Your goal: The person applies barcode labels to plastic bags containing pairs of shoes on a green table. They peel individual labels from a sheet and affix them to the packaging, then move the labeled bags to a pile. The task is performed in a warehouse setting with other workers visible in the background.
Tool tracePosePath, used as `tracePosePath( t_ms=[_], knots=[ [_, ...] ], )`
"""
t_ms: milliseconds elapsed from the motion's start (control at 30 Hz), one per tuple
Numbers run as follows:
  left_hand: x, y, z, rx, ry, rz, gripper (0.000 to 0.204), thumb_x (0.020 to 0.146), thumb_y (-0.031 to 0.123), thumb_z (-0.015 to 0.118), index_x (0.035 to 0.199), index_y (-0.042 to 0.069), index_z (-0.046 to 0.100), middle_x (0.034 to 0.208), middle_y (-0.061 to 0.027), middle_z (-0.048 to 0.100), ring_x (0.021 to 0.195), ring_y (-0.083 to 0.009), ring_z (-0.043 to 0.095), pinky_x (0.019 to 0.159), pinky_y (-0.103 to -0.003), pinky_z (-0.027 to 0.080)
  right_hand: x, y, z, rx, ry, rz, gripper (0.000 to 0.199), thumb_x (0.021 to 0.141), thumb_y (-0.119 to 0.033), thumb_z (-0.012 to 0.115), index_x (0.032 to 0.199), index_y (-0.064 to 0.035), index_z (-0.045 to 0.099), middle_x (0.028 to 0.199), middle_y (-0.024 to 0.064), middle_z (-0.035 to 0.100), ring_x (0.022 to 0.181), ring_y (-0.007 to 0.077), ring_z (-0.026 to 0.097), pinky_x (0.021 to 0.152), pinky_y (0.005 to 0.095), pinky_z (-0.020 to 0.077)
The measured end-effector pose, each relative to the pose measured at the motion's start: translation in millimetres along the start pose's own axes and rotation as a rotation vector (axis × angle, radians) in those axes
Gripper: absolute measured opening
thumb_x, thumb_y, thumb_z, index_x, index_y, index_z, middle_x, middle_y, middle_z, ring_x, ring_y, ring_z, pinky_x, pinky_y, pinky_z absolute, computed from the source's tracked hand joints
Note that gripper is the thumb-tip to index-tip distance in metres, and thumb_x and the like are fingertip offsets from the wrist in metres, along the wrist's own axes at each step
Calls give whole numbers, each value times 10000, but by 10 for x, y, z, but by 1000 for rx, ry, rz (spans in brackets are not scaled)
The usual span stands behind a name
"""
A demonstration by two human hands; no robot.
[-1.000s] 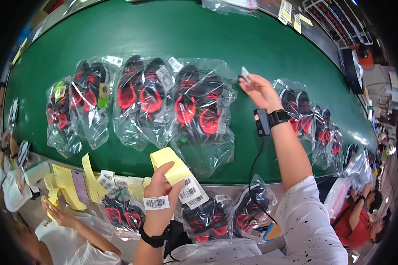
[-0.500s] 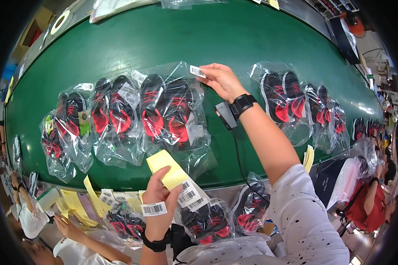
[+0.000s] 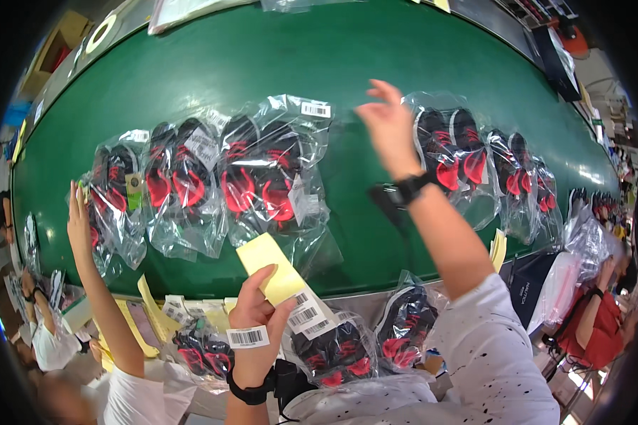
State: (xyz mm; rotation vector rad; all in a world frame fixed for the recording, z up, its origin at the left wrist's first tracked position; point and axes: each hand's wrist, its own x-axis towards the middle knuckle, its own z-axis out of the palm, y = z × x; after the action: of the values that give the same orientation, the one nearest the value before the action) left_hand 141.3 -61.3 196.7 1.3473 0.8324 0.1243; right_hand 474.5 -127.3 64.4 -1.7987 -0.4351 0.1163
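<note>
My left hand (image 3: pixel 254 312) grips a yellow strip of barcode labels (image 3: pixel 268 261), whose lower end carries white labels. One loose white barcode label (image 3: pixel 249 337) clings to this hand below the fingers. Over the green table, my right hand (image 3: pixel 390 131) is lifted with its fingers apart and nothing visible in them. To its left lies a pair of black and red shoes in a clear plastic bag (image 3: pixel 266 166), with a white barcode label (image 3: pixel 315 109) on the bag's upper right corner. On its right is another bagged pair of shoes (image 3: pixel 448 152).
More bagged shoes (image 3: pixel 184 170) line the green table (image 3: pixel 290 57) on both sides. Two bagged pairs (image 3: pixel 337 347) sit between me and the table edge. A co-worker's arm (image 3: pixel 103 287) reaches over the leftmost bag. A cable-linked device (image 3: pixel 388 198) hangs by my right wrist.
The label from my right fingers is now on the bag's corner. My right hand has opened and moved up and right. A co-worker's arm has reached in at the left.
</note>
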Motion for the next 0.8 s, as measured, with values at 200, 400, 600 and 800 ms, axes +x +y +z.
tracePosePath(
  t_ms=[200, 400, 600, 800],
  knots=[
    [-105, 54, 14, -52, 22, 25, 481, 844, -108, 607, 1283, 11, 452, 1041, -122, 646, 908, -133, 638, 740, -234, 517, -39, 148, -2001, -814, 191, -376, 285, 855, -149, 657, 1115, -33, 642, 1180, 173, 586, 1125, 320, 551, 1011, 392, 399],
    [-97, 38, 97, -247, 72, 95, 449, 884, -75, 592, 1294, 26, 441, 1082, -152, 651, 969, -157, 645, 808, -258, 522, -603, 562, -1847, -177, 9, 296, 498, 945, -195, 614, 1384, -21, 455, 1211, 85, 577, 1036, 134, 555, 894, 257, 448],
    [-81, 195, 252, -164, 39, 87, 391, 886, -84, 576, 1260, -17, 481, 1137, -142, 630, 990, -166, 641, 837, -268, 520, -1091, -166, -803, -369, -155, -103, 547, 871, -195, 681, 1352, -21, 487, 1366, 213, 480, 1259, 322, 483, 1045, 366, 376],
    [-106, 161, 297, -122, 26, 74, 356, 896, -83, 568, 1243, -34, 509, 1121, -135, 639, 999, -157, 637, 831, -261, 523, -1613, -1556, -601, 78, -638, -167, 351, 732, -14, 743, 1074, -13, 667, 940, 128, 644, 864, 248, 626, 756, 324, 501]
  ],
)
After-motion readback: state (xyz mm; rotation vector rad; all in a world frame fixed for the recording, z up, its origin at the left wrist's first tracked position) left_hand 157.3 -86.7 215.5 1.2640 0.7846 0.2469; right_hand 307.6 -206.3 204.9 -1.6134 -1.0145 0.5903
